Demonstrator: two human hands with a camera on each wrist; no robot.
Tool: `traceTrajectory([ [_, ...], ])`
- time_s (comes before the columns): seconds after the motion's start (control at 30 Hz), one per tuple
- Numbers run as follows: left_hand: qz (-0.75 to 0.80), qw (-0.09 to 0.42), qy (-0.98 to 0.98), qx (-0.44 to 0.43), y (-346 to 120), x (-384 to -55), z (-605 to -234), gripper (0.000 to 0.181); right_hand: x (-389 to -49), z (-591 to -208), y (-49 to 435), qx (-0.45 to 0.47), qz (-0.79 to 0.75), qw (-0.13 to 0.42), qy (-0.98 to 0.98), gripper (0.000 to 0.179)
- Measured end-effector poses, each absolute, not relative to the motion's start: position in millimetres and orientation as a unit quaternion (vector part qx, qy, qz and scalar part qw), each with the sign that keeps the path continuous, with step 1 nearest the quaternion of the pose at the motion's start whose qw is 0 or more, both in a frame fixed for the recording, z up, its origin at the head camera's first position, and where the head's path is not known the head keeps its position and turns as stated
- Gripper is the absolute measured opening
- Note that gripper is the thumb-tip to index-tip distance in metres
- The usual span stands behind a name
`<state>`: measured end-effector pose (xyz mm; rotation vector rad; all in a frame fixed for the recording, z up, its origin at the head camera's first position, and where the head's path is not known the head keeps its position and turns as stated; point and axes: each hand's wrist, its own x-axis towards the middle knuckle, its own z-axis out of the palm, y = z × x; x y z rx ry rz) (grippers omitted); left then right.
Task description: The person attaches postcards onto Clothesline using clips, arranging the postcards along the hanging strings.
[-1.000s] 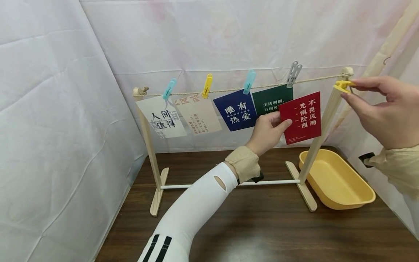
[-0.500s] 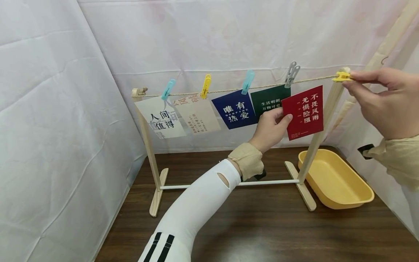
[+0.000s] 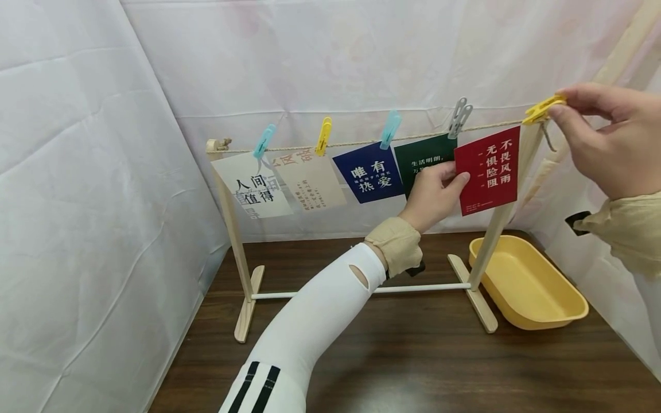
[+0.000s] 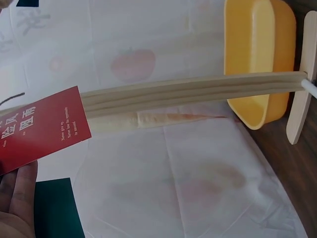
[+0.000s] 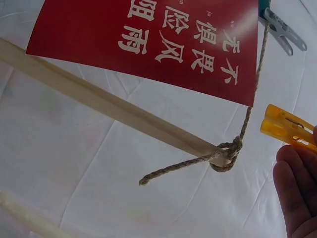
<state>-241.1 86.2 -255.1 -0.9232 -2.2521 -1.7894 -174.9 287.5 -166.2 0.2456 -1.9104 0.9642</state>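
Observation:
My left hand [image 3: 435, 194] pinches a red card [image 3: 488, 172] with white Chinese characters by its left edge. The card's top edge sits just below the rope [image 3: 493, 125] near the right post. Up at the post's top, my right hand [image 3: 619, 135] pinches a yellow clothespin [image 3: 543, 109] between thumb and fingers. In the right wrist view the clothespin [image 5: 287, 126] is apart from both rope and card. A dark green card [image 3: 423, 156], partly hidden by my left hand, hangs from a grey clothespin [image 3: 459, 117].
Farther left on the rope hang a navy card [image 3: 369, 172], a beige card [image 3: 310, 180] and a white card [image 3: 253, 186], each under its own clothespin. A yellow basin [image 3: 532, 281] stands behind the right foot of the wooden rack [image 3: 472, 295] on the brown table [image 3: 392, 355].
The red card has moved up and right, close to the rope. My right hand has risen with the yellow clothespin, which is now tilted with its tip pointing down and left.

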Motion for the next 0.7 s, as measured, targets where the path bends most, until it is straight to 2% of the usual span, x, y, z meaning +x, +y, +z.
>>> traceTrajectory([
  [0.3,-0.581,0.055,-0.761,-0.285,91.3,-239.5,-247.8,0.034,-183.2,-157.3,297.6,0.064,0.347,0.446,-0.822,0.036],
  [0.5,-0.576,0.046,-0.771,-0.266,95.1,-235.9,-243.2,0.038,-187.2,-152.4,300.0,0.077,0.307,0.448,-0.836,0.041],
  [0.7,-0.576,0.042,-0.777,-0.251,97.5,-234.0,-239.0,0.039,-191.6,-149.6,299.7,0.114,0.314,0.434,-0.837,0.037],
])
